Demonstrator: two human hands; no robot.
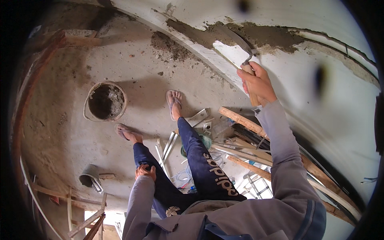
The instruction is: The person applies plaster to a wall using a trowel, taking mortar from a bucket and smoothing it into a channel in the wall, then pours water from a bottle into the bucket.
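Trowel (237, 40) in right hand (258, 82) (wall edge), left hand (145, 172) on knee

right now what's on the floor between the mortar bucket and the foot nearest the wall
In the head view, only bare concrete floor lies between the mortar bucket and that sandalled foot, apart from the bucket's shadow.

Grey sleeves (280, 140), navy trousers (200, 168), flip-flops (173, 100)

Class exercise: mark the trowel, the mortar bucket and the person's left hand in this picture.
trowel (237, 40): head view, on the metal blade against the wall.
mortar bucket (89, 114): head view, on its left rim.
left hand (145, 171): head view, on the back of the hand resting on the left knee.
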